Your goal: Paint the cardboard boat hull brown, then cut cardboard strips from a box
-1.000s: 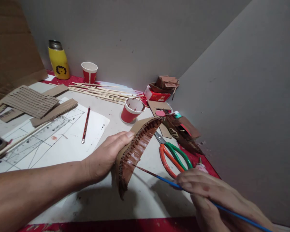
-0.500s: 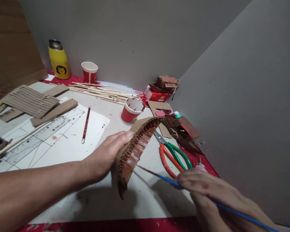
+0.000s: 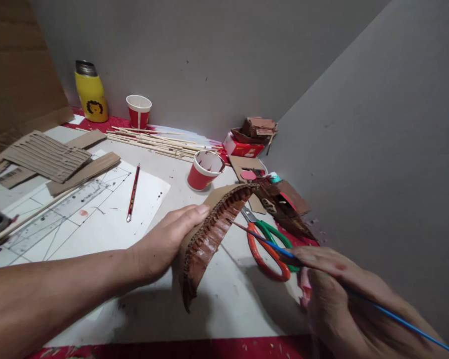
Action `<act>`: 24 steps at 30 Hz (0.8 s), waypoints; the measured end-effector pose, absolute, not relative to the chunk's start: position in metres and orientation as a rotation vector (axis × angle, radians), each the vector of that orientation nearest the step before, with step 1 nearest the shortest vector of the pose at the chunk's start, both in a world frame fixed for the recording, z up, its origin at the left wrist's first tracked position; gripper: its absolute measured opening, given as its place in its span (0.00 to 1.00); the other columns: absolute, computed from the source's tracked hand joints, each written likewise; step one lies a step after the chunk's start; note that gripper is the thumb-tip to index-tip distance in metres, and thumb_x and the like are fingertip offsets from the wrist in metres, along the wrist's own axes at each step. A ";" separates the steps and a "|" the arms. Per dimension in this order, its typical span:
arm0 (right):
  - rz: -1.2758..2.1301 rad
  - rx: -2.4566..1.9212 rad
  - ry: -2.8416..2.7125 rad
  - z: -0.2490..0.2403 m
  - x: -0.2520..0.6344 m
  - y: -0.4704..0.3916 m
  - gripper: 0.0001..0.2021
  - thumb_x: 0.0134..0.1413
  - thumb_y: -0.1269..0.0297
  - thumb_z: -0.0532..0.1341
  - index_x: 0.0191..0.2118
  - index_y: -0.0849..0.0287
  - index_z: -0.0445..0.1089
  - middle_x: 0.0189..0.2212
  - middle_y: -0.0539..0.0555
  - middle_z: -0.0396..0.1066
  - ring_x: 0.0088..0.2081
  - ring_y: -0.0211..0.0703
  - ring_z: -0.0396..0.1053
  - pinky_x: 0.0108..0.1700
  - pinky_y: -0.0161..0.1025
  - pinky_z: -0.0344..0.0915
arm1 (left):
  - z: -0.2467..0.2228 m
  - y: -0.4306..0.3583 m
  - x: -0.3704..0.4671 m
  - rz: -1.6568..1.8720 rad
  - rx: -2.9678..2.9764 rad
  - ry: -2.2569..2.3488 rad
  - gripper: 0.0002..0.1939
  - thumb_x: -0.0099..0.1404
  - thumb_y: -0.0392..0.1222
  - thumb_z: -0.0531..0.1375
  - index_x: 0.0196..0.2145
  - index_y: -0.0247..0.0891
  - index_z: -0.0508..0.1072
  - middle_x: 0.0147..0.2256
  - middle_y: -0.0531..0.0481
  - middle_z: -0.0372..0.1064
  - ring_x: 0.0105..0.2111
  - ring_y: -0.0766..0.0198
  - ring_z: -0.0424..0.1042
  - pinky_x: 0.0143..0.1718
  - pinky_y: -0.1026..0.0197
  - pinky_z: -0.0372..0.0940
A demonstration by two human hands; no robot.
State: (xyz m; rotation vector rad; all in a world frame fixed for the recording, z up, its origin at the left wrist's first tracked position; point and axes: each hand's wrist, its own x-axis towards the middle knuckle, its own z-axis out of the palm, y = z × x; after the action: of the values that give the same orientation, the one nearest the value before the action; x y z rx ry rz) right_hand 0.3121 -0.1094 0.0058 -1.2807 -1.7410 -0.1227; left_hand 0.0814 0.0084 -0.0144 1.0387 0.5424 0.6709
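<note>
My left hand point(image 3: 172, 238) grips a curved cardboard piece point(image 3: 215, 229) by its plain outer side, thumb on top. The piece's ribbed inner face is coated reddish brown and shines in places; it is held tilted above the table. In my right hand point(image 3: 336, 284) is a thin blue paintbrush point(image 3: 280, 249), pinched between thumb and fingers. Its dark tip is at the edge of the brown face; whether it touches I cannot tell. Scissors point(image 3: 271, 244) with orange and green handles lie behind the brush. A red paper cup point(image 3: 205, 172) with brown smears inside stands beyond the cardboard piece.
A pencil point(image 3: 133, 192), a clear ruler point(image 3: 65, 214) and a drawn sheet point(image 3: 153, 194) lie at left, near cardboard strips point(image 3: 52, 154). Thin sticks point(image 3: 160, 142), another cup point(image 3: 138, 112) and a yellow bottle point(image 3: 92, 94) are at the back. Brown-painted cardboard point(image 3: 292, 214) lies at right.
My right hand has moved up and to the right, and the brush tip has gone higher along the brown face. The cardboard piece has shifted slightly in my left hand's grip.
</note>
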 end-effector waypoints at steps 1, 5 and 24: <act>-0.119 -1.282 -1.742 0.006 0.309 -0.108 0.14 0.55 0.80 0.62 0.43 0.55 0.75 0.35 0.52 0.79 0.38 0.47 0.79 0.45 0.44 0.78 | -0.015 0.008 0.082 0.662 1.024 0.548 0.17 0.69 0.55 0.54 0.37 0.39 0.71 0.40 0.46 0.70 0.43 0.57 0.66 0.47 0.54 0.62; -0.021 -1.191 -1.943 0.010 0.303 -0.108 0.13 0.55 0.82 0.60 0.42 0.59 0.73 0.34 0.53 0.79 0.37 0.43 0.79 0.42 0.38 0.78 | -0.015 0.006 0.083 0.671 0.997 0.577 0.16 0.68 0.55 0.54 0.36 0.39 0.70 0.37 0.48 0.68 0.38 0.59 0.64 0.42 0.56 0.61; 0.007 -1.180 -2.003 0.010 0.303 -0.108 0.15 0.54 0.81 0.59 0.44 0.57 0.73 0.34 0.54 0.79 0.36 0.45 0.79 0.41 0.40 0.78 | -0.015 0.007 0.081 0.678 1.091 0.576 0.19 0.69 0.57 0.53 0.34 0.38 0.70 0.33 0.50 0.66 0.32 0.63 0.61 0.36 0.58 0.59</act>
State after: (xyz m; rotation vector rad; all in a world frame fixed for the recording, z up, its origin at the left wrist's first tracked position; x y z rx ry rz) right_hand 0.3027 -0.1083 0.0103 -1.1802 -2.0030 0.0069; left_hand 0.0811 0.0068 -0.0145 1.0909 0.5759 0.6779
